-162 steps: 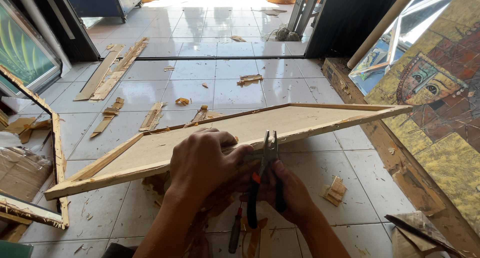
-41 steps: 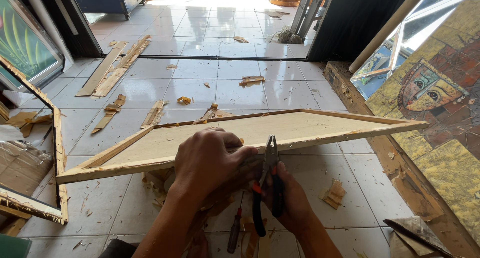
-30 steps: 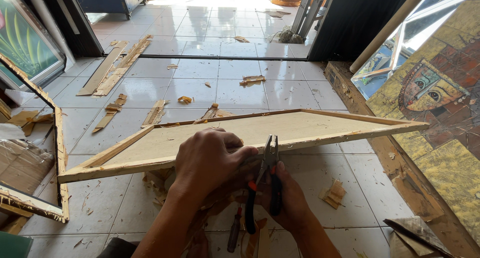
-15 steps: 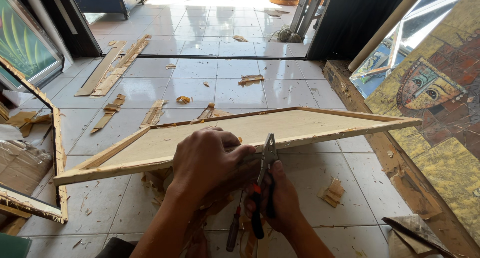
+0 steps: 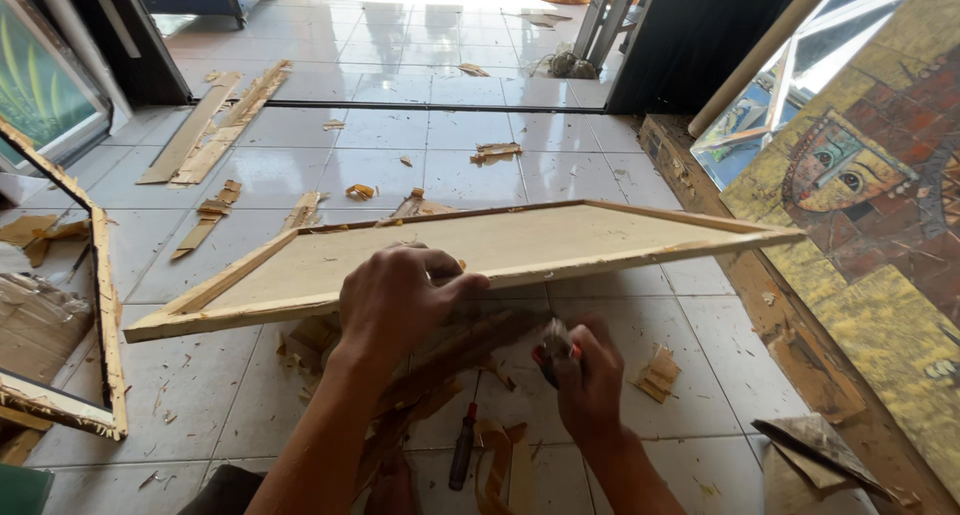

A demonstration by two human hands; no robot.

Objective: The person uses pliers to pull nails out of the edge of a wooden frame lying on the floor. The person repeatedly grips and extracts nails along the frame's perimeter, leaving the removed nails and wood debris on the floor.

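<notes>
Nearest, at 6 o'clock on the tiled floor [image 5: 480, 165]: a screwdriver [image 5: 462, 447] with a dark handle lies among curled wood strips and splinters [image 5: 500, 460], between the two forearms.

Right hand [image 5: 590, 380], at 5 o'clock: grip closed around the red-and-black handles of a pair of pliers [image 5: 553, 343]. The working end points up toward the frame's near edge; whether it bites anything I cannot tell, as the hand hides it.

Left hand [image 5: 400, 300], centre: fingers curled over the near rail of the wooden stretcher frame [image 5: 480, 250], grip closed on that rail, thumb toward 3 o'clock. The frame is held tilted, back side up, running from 9 o'clock to 3 o'clock, with the pale canvas back showing inside the rails.

Judgement on doing this well: keep the left hand pressing the rail firm so the frame does not rock; bring the pliers in low, just beside the left fingers but clear of them; pull in line with the rail's edge rather than twisting.

Further out: a wood offcut [image 5: 657, 373] at 4 o'clock, a painted canvas [image 5: 880, 205] leaning at 2 o'clock, an empty frame [image 5: 100, 305] at 9 o'clock, and loose boards [image 5: 215, 125] at 11 o'clock.
</notes>
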